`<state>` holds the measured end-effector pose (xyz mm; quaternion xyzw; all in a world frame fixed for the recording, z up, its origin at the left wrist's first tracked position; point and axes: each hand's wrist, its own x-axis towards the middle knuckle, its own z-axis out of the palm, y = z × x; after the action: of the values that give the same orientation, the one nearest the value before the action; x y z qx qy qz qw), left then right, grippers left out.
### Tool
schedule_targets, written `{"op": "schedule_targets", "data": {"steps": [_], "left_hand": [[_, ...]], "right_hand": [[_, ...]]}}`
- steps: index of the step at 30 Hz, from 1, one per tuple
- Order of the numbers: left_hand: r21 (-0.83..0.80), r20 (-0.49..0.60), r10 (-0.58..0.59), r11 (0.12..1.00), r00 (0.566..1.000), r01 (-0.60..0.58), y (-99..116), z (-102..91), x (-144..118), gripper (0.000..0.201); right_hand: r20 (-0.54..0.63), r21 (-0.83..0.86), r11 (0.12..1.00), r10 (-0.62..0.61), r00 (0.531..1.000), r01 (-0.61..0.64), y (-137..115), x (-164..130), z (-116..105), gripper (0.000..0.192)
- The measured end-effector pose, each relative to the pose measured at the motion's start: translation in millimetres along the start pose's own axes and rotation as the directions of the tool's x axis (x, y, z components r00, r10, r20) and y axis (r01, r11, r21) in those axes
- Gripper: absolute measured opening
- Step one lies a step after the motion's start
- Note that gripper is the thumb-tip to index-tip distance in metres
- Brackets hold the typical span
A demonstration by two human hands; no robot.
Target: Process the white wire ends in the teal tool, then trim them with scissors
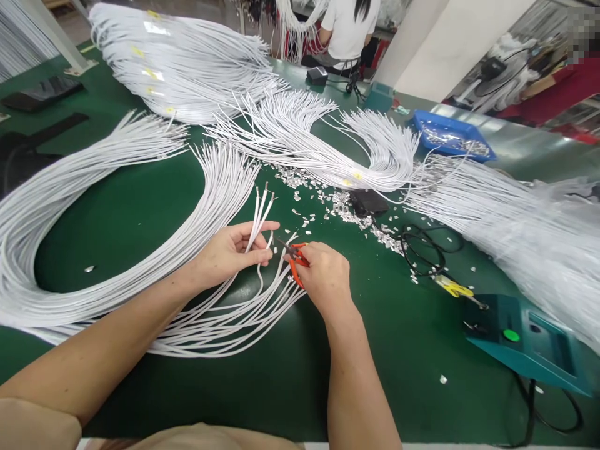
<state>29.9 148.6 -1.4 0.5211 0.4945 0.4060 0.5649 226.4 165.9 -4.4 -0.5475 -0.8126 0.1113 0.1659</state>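
Between the thumb and fingers of my left hand (239, 249) are a few white cables (257, 220), their stripped ends pointing up. One cable end bends out at the fingertips, close to the jaws of the pliers. My right hand (325, 272) is wrapped round small pliers with orange handles (296, 265), the dark jaws pointing left. More loose white cables (225, 325) run on the table below both hands. A large curved bundle of white cables (70, 294) loops round to the left. Whether the jaws touch the cable end, I cannot tell.
Small silvery pieces (347, 209) lie scattered on the green table (281, 387). Further cable bundles (178, 62) are at the back. A blue tray (450, 128) of metal bits stands back right. A teal device (525, 340) with a green button sits right. Two people work beyond.
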Motion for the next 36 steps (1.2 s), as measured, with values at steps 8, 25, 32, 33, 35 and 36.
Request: {"op": "schedule_targets", "data": {"steps": [8, 25, 32, 33, 35, 36], "left_hand": [[-0.060, 0.008, -0.058, 0.996, 0.998, 0.059, 6.2, 1.5, 0.8, 0.043], [-0.080, -0.019, -0.067, 0.995, 0.998, 0.065, 4.6, 7.2, 0.9, 0.019], [-0.074, -0.051, -0.058, 0.996, 0.997, 0.054, 2.2, 6.7, 0.5, 0.019], [-0.075, -0.044, -0.055, 0.996, 0.998, 0.052, 2.3, 6.4, 0.2, 0.018], [-0.076, -0.037, -0.057, 0.996, 0.998, 0.054, 2.3, 5.9, -0.4, 0.018], [-0.075, -0.038, -0.062, 0.995, 0.997, 0.059, 2.0, 5.7, -0.6, 0.018]], "right_hand": [[0.120, 0.334, 0.928, 0.133, 0.984, -0.167, -0.2, 0.1, -1.9, 0.034], [0.131, 0.138, 0.979, 0.130, 0.983, -0.148, -14.7, -1.0, 2.2, 0.040], [0.066, 0.061, 0.988, 0.136, 0.989, -0.140, -18.5, -0.3, 7.6, 0.030], [0.061, 0.065, 0.988, 0.134, 0.989, -0.138, -18.3, -0.2, 8.1, 0.029], [0.055, 0.101, 0.986, 0.124, 0.991, -0.129, -16.8, 0.0, 8.0, 0.027], [0.055, 0.145, 0.980, 0.127, 0.990, -0.133, -15.6, 0.2, 7.2, 0.026]]}}
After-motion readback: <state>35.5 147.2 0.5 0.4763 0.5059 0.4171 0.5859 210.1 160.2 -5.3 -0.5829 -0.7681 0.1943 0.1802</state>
